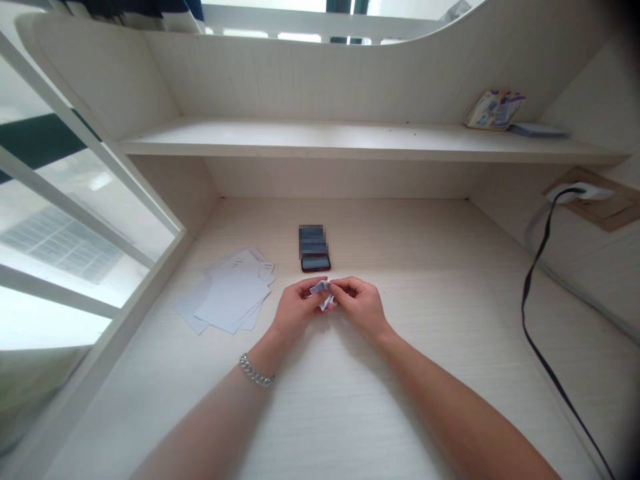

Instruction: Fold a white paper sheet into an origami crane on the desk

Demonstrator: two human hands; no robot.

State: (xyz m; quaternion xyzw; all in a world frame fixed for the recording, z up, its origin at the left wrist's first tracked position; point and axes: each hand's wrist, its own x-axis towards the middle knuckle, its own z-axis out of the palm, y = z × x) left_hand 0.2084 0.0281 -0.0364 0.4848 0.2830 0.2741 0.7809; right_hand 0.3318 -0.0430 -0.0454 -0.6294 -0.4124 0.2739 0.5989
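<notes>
Between both hands is a small piece of folded white paper [324, 288], its creased flaps pointing several ways. My left hand [299, 303] pinches it from the left side, a silver chain bracelet [256, 372] round that wrist. From the right, my right hand [361, 301] grips the same paper with thumb and fingers. Some of the folds are hidden behind the fingers. Just beyond the hands a phone [315, 257] lies flat on the desk, most of its screen blurred out. Left of my left hand rests a loose, fanned stack of white paper sheets [233, 293].
The pale wooden desk [440, 267] is backed by a raised shelf [320, 137]. A colourful packet [495, 110] and a flat bluish item [537, 130] sit at the shelf's right. A black cable [525, 300] hangs from the right wall socket [600, 197]. White rails [100, 287] border the left.
</notes>
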